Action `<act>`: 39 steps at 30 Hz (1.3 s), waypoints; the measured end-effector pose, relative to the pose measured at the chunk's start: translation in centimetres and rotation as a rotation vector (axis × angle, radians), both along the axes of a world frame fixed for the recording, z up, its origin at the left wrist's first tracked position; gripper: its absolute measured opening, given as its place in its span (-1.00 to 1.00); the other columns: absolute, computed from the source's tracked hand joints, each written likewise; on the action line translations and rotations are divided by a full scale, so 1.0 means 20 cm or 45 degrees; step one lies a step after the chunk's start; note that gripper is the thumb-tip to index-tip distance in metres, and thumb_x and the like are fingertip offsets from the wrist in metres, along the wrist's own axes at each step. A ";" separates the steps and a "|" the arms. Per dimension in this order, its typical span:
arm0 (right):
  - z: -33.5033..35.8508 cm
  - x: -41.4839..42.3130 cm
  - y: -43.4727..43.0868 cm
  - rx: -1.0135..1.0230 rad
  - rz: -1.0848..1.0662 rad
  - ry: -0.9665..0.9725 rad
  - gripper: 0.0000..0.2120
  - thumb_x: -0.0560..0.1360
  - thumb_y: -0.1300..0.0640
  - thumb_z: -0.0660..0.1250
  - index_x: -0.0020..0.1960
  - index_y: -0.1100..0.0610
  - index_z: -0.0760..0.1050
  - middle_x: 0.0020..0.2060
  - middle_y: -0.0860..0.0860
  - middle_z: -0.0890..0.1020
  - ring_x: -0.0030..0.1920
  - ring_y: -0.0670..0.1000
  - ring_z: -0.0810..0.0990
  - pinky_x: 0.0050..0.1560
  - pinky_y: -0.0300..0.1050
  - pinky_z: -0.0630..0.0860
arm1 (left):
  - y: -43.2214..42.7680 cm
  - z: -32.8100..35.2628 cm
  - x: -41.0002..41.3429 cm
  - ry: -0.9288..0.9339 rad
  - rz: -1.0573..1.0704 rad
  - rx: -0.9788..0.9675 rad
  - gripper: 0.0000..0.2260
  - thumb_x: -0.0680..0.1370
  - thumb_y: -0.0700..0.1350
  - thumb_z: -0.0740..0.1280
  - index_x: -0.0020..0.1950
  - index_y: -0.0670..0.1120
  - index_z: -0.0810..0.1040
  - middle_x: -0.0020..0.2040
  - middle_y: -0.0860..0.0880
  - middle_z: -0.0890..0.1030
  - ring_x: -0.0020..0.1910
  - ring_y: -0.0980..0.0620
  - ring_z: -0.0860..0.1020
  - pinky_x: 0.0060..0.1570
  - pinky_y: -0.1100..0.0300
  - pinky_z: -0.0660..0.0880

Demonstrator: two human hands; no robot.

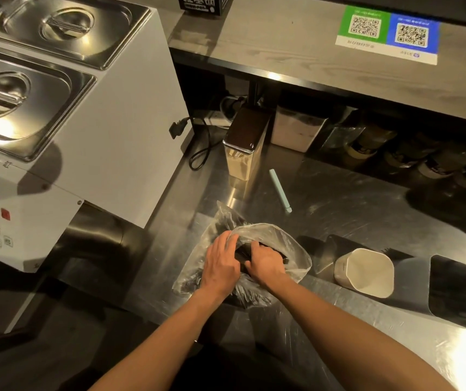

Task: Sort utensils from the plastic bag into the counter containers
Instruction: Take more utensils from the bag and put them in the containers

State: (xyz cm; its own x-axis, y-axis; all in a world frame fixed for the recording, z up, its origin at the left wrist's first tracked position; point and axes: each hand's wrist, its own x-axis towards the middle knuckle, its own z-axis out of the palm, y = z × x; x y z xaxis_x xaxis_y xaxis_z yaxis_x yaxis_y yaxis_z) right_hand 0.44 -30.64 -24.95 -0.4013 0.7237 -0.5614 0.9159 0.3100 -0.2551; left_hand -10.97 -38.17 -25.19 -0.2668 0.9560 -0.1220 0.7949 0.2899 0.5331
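A food shop's service counter: lidded steel warmer pans (32, 108), payment QR codes (387, 33), stacked paper cups (412, 159).

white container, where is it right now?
Head view, lower right: the white container sits on the steel counter, between the plastic bag and a black container.
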 end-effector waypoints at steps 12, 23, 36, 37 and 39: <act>0.10 0.00 0.08 -0.020 0.125 -0.015 -0.68 0.61 0.04 0.24 0.30 0.18 0.44 0.21 0.13 0.60 0.18 0.15 0.58 0.12 0.01 0.49 | -0.01 0.03 0.02 0.103 -0.043 0.054 -0.40 0.31 -0.38 0.35 0.37 -0.17 0.47 0.31 -0.18 0.51 0.33 -0.12 0.45 0.33 -0.08 0.43; 0.16 0.01 0.00 0.190 0.247 -0.039 -0.69 0.63 0.15 0.21 0.33 0.23 0.38 0.25 0.19 0.53 0.26 0.18 0.52 0.22 0.07 0.50 | -0.02 0.05 0.03 0.099 0.007 0.106 -0.45 0.34 -0.39 0.35 0.34 -0.19 0.50 0.30 -0.21 0.53 0.31 -0.18 0.50 0.33 -0.08 0.42; 0.25 0.23 0.02 0.043 0.250 -0.060 -0.70 0.61 0.14 0.18 0.33 0.15 0.34 0.11 0.16 0.63 0.09 0.23 0.60 -0.02 0.02 0.47 | 0.02 0.12 0.04 0.044 0.062 -0.068 -0.44 0.53 -0.27 0.24 0.53 -0.08 0.28 0.52 -0.08 0.28 0.50 -0.06 0.26 0.51 0.06 0.17; 0.26 0.25 0.02 0.015 0.237 -0.040 -0.71 0.61 0.11 0.18 0.31 0.13 0.35 0.13 0.16 0.62 0.11 0.23 0.59 0.00 0.01 0.46 | 0.03 0.13 0.05 0.038 0.078 -0.075 -0.45 0.53 -0.27 0.25 0.53 -0.08 0.28 0.52 -0.08 0.29 0.51 -0.05 0.26 0.51 0.07 0.17; 0.26 0.30 0.02 -0.029 0.213 -0.001 -0.72 0.61 0.06 0.21 0.29 0.09 0.38 0.15 0.13 0.62 0.14 0.20 0.58 0.03 -0.01 0.46 | 0.03 0.14 0.05 0.001 0.109 -0.083 -0.46 0.54 -0.28 0.25 0.52 -0.08 0.29 0.51 -0.06 0.31 0.50 -0.04 0.28 0.50 0.06 0.20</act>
State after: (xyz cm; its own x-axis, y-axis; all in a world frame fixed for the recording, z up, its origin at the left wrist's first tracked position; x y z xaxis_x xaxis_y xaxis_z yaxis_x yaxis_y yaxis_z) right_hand 6.48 -30.21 -19.71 -0.5148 0.6340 -0.5771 0.8521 0.4523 -0.2632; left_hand -9.98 -37.66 -22.39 -0.3472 0.9197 -0.1832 0.7662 0.3908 0.5101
